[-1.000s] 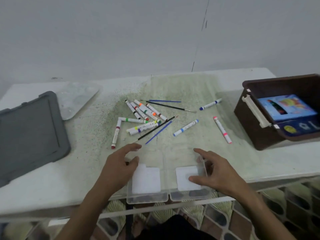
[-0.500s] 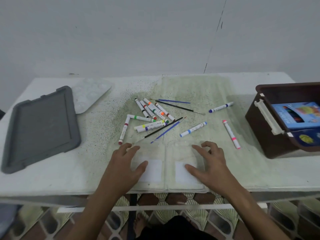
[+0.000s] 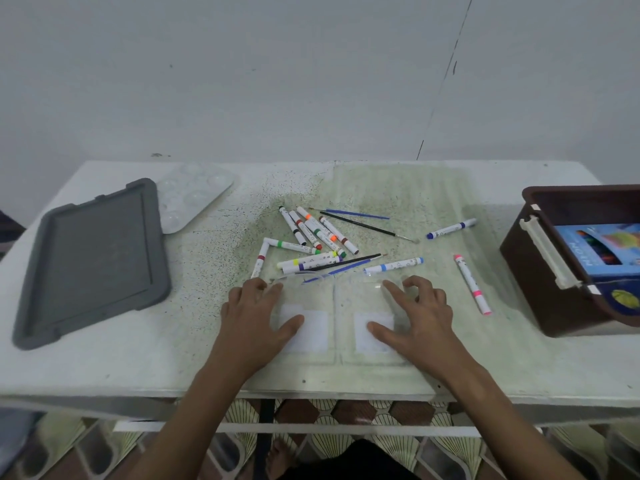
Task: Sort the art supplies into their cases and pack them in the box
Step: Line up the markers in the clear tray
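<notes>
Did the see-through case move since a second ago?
Yes. The clear case was tilted up over the table's near edge; now it lies open and flat, farther in toward the markers.

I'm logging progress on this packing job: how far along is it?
Done: a blue carton sits in the brown box. In hand: both hands, left and right, rest on the open clear case, which looks empty. Left: the markers and brushes lie loose on the table.

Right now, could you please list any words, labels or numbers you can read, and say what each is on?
None can be read with confidence.
Blue carton in the brown box: lettering along its edge, blurred.
Markers: barrel print too small.
White labels on the clear case: blank as far as visible.
</notes>
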